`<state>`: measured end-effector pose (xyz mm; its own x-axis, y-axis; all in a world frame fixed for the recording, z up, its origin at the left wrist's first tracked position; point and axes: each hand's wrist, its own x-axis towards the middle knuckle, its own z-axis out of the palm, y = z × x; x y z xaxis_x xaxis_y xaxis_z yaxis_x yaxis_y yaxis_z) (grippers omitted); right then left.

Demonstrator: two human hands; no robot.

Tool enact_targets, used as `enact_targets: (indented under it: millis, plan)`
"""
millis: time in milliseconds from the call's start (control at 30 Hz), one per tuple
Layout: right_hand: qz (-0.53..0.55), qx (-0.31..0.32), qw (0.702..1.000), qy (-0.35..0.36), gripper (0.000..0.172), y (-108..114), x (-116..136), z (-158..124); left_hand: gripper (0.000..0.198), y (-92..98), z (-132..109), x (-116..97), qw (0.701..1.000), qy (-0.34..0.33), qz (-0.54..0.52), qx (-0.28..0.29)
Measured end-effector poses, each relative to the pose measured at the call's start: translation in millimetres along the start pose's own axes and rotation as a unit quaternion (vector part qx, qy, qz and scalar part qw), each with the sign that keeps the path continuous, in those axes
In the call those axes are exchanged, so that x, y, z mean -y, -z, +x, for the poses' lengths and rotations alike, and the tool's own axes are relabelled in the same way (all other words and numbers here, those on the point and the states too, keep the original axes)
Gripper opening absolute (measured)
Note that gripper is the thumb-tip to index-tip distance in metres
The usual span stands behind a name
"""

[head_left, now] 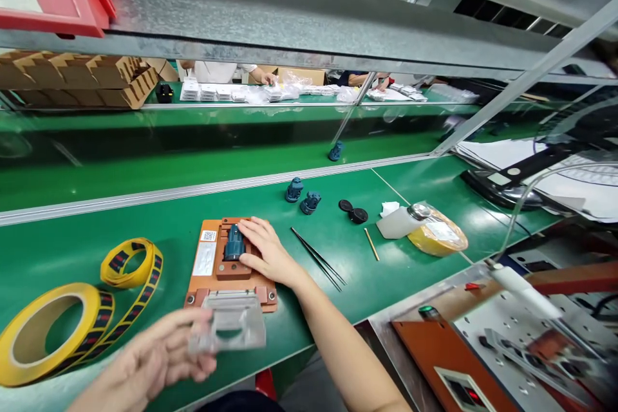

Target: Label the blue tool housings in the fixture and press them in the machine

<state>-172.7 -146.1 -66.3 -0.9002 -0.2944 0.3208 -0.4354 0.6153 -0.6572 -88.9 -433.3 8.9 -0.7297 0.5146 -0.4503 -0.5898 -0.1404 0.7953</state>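
An orange-brown fixture block with a white label and a printed code lies on the green bench in front of me. In its recess sits a dark blue cylindrical plastic housing. My right hand reaches over the fixture from the right, its thumb and fingertips against the housing's right side and top. A clear plastic cover is at the fixture's near edge, swung toward me and slightly blurred. My left hand has the cover's left edge between thumb and fingers.
Left lie rolls of yellow label tape. Behind the fixture stand several blue housings. To the right are black tweezers, black round caps, a small stick, a white bottle and yellow tape. A co-worker's hand shows beyond.
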Motion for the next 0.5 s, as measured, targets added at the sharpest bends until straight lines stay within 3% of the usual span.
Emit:
enact_targets:
  millis: [67,167,333,433,467,500]
  plan:
    - [-0.058,-0.105,0.991,-0.052,0.047,8.7,-6.9,-17.9,0.069,-8.0,13.6,-27.6,0.998,0.010,-0.063,-0.030]
    - [-0.177,-0.224,0.946,-0.153,0.035,24.3,-19.3,-53.7,0.053,-23.9,47.3,-52.0,0.990,0.017,-0.128,-0.050]
    - [-0.343,-0.187,0.876,-0.283,0.050,30.9,-34.9,-110.9,0.020,-36.2,87.4,-51.5,0.987,0.040,-0.141,-0.073]
    - [-0.359,-0.175,0.863,-0.310,0.052,25.8,-41.2,-124.2,0.031,-15.0,80.8,-50.3,0.998,-0.003,0.013,-0.068]
    - [-0.350,-0.181,0.865,-0.310,0.053,24.5,-43.1,-125.2,0.034,-2.3,74.8,-52.8,0.989,-0.044,0.115,-0.085]
    - [-0.333,-0.191,0.871,-0.307,0.055,23.7,-44.7,-124.9,0.033,12.3,68.3,-56.8,0.960,-0.094,0.235,-0.118]
